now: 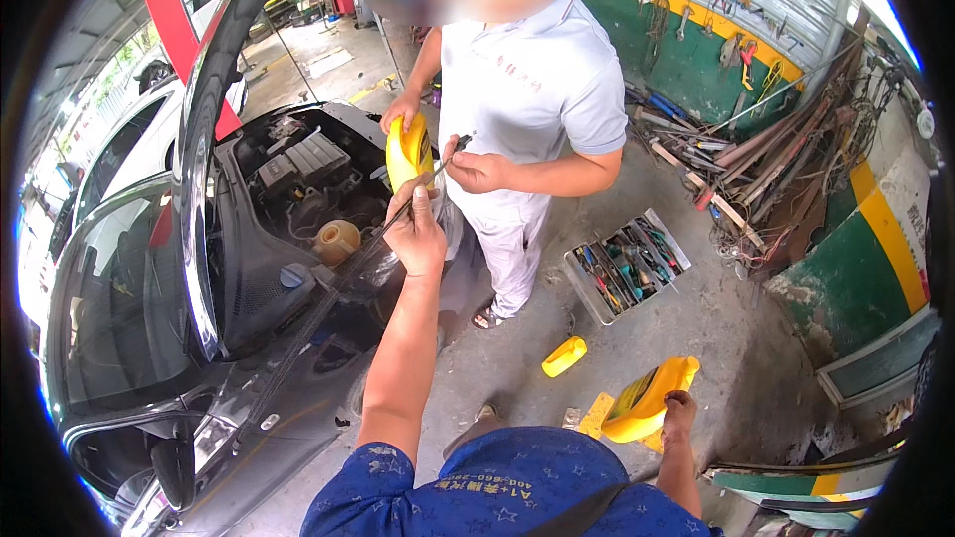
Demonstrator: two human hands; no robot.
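My left hand [418,231] is stretched out over the car's front edge, its fingers closed on a thin, dark rod-like tool [438,171]. A co-worker's hand [477,171] is at the upper end of that same tool; its exact kind is too small to make out. Low at the right, my right hand [679,416] grips a yellow oil jug [652,400], which is tilted. The co-worker's other hand [403,109] holds a second yellow jug [406,154] by its top, beside the engine bay [308,174].
A dark car with its hood [199,169] raised fills the left. An open toolbox [627,267] and another yellow jug [564,356] are on the floor. Pipes and scrap [766,174] are heaped at the right, below hanging tools. The co-worker [527,80] stands opposite me.
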